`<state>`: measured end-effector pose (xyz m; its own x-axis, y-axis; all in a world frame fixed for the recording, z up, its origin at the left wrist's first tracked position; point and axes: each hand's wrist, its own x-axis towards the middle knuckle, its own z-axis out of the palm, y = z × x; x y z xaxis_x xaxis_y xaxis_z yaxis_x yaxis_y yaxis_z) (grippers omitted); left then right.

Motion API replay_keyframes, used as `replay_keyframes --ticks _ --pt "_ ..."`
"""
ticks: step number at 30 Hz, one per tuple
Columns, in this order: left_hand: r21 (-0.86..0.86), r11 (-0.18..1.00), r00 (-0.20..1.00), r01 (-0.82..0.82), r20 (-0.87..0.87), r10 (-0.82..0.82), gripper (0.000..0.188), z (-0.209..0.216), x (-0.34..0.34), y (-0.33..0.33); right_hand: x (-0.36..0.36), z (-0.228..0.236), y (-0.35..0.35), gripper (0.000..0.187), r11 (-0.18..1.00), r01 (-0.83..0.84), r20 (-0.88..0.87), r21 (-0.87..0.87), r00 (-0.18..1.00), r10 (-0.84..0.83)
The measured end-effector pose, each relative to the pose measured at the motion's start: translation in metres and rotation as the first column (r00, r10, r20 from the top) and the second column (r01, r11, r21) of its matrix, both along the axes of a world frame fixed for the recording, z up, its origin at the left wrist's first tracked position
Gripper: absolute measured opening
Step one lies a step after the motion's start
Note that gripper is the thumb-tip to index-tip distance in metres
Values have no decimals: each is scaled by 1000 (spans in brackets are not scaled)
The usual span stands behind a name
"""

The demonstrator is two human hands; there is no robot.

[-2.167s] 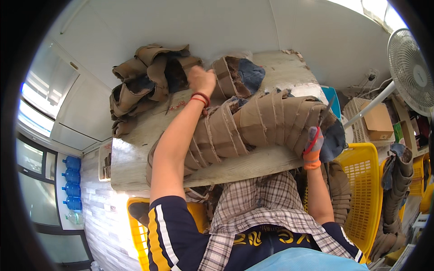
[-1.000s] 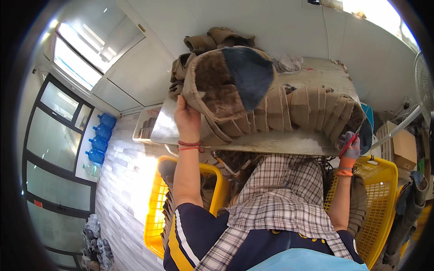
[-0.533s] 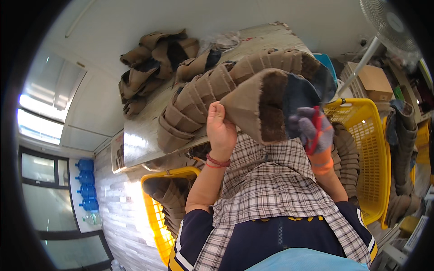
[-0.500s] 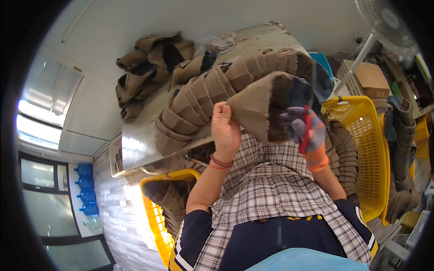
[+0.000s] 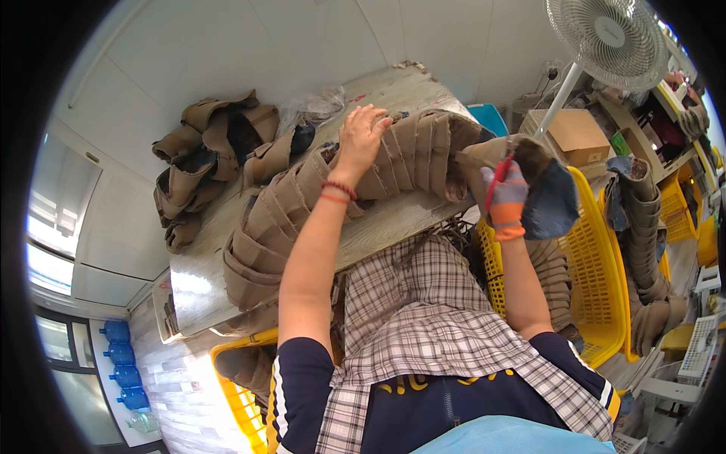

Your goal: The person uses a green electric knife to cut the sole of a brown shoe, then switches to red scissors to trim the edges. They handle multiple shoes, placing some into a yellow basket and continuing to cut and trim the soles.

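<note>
A long curved row of nested brown cloth pieces [image 5: 261,240], stiff and tube-like with frayed edges, lies on the table. My bare left hand [image 5: 361,144] rests over the top of the row, fingers stretched out, a red bracelet on its wrist. In an orange and grey glove, my right hand [image 5: 508,198] is closed around a slim red-handled tool [image 5: 500,178], which looks like scissors. The same hand is at a brown piece with blue lining [image 5: 552,203] at the right end of the row; how it grips that cloth is partly hidden.
The table [image 5: 193,291] carries a loose heap of brown pieces [image 5: 215,136] and a clear plastic bag [image 5: 314,106]. A yellow basket [image 5: 601,291] with stacked pieces stands at my right, another yellow basket [image 5: 231,378] at lower left. A fan [image 5: 609,34] and cardboard box [image 5: 578,136] are behind right.
My left hand has let go of the brown piece and moved up onto the row. My right hand has carried the piece right, to the row's end. The view has shifted.
</note>
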<state>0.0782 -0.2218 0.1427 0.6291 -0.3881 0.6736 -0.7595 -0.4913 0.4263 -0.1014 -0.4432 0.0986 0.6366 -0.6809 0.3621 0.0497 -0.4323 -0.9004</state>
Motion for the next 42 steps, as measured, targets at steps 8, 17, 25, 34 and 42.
replay_keyframes --ticks 8,17,25,34,42 --pt "81 972 804 219 -580 -133 48 -3 45 5 80 -20 -20 48 422 -791 317 443 578 752" --pt "389 921 985 -10 -153 76 46 -13 23 3 89 -57 5 34 666 -632 185 397 765 617" --pt "400 914 988 -70 -101 120 45 -10 18 8 74 76 -51 25 901 -385 -383 -200 877 290" --pt "232 968 989 -97 134 67 51 -24 -3 13 342 66 -7 30 410 -732 -799 -544 601 12" --pt "390 586 690 -711 222 689 58 16 31 200 395 -10 9 45 281 -883 -893 -376 426 143"
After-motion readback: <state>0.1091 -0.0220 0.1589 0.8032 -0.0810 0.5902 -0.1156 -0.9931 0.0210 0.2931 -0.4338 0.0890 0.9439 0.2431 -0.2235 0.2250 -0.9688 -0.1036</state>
